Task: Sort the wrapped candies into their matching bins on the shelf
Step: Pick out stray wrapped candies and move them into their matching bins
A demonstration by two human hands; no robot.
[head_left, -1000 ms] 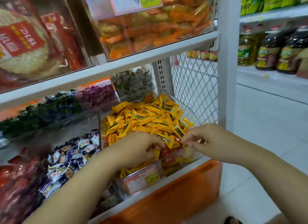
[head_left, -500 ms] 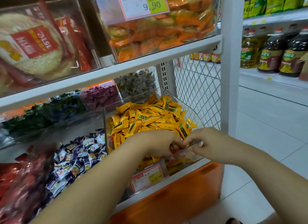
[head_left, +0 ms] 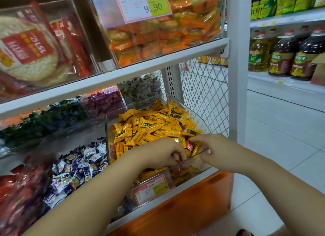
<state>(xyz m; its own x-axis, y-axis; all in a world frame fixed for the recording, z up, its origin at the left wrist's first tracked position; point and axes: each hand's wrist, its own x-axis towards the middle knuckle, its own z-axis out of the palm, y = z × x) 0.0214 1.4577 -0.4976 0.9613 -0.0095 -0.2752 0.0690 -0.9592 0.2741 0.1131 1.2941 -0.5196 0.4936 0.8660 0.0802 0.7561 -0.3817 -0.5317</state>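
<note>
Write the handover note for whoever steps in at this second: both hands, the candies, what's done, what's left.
Left hand: fingers curled at the front of the clear plastic bin of yellow-wrapped candies; red shows under them, grip unclear.
Right hand: fingertips seemingly pinch a stray red-wrapped candy on the yellow pile.
Done: cannot tell.
Left: lift the red strays out; more red shows through the bin's front wall. A blurred red pile lies far left, past the blue-and-white wrapped candies.
</note>
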